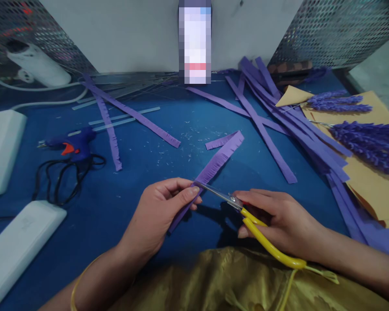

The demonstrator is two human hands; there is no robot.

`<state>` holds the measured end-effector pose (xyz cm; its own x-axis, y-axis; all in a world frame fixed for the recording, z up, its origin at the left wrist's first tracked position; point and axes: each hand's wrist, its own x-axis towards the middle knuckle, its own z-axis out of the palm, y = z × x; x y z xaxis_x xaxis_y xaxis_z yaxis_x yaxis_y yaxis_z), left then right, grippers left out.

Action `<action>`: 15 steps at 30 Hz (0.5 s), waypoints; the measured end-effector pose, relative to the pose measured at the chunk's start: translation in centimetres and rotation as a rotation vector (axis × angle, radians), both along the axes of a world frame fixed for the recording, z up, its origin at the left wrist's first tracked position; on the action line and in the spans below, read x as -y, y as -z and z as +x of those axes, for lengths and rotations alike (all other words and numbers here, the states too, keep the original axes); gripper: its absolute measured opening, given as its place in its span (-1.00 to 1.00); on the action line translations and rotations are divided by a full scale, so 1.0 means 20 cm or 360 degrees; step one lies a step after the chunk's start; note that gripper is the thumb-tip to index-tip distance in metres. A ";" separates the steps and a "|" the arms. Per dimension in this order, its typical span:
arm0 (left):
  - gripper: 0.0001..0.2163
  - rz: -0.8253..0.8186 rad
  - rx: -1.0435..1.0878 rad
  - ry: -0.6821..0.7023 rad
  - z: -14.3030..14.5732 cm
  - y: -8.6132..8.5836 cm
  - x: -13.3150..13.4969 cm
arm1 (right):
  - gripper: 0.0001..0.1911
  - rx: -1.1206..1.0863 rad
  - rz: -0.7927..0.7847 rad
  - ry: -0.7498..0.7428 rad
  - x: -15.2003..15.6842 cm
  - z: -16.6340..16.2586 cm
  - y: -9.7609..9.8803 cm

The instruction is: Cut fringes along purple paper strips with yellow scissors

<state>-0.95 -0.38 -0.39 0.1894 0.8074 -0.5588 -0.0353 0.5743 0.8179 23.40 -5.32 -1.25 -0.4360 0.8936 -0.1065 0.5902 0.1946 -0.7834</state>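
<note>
My left hand [164,207] pinches a folded purple paper strip [214,166] between thumb and fingers, just above the blue table [142,172]. The strip runs up and to the right, its far part fringed along one edge. My right hand [278,220] grips yellow-handled scissors [246,214]. Their blades reach left and meet the strip right by my left thumb.
Several purple strips [272,129] lie across the table. Finished purple paper sprigs [369,138] rest on tan paper [372,181] at right. A blue glue gun [73,144] with black cord and white boxes [19,235] sit at left. Paper crumbs dot the middle.
</note>
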 end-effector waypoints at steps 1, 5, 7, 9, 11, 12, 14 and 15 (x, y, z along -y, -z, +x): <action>-0.91 0.0012 -0.0005 -0.0004 0.00 0.00 0.00 | -0.56 0.0017 -0.0005 0.0002 0.00 0.00 0.00; -0.91 0.0039 -0.0032 -0.0054 0.01 0.00 0.00 | -0.55 0.0068 -0.0008 0.0007 0.00 0.00 -0.01; -0.90 0.0044 -0.0044 -0.0071 0.01 -0.01 0.00 | -0.56 0.0070 -0.0002 0.0005 0.00 0.00 -0.01; -0.90 0.0053 -0.0052 -0.0073 0.01 -0.01 0.00 | -0.58 0.0067 -0.0003 0.0000 0.00 0.00 -0.01; -0.89 0.0056 -0.0047 -0.0071 0.01 -0.01 0.00 | -0.59 0.0054 -0.0006 -0.0001 0.00 0.00 -0.01; -0.89 0.0054 -0.0042 -0.0072 0.01 -0.01 0.00 | -0.58 0.0045 -0.0005 -0.0002 0.00 0.00 -0.01; -0.90 0.0050 -0.0026 -0.0079 0.01 -0.01 0.00 | -0.56 0.0036 -0.0008 -0.0002 0.00 -0.01 -0.01; -0.90 0.0048 -0.0015 -0.0080 0.01 0.00 0.00 | -0.54 0.0036 -0.0010 0.0000 0.00 0.00 -0.01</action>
<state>-0.70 -0.46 -0.30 0.1427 0.8323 -0.5357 -0.0556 0.5471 0.8352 23.30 -5.28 -1.03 -0.4332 0.8930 -0.1218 0.6079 0.1897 -0.7710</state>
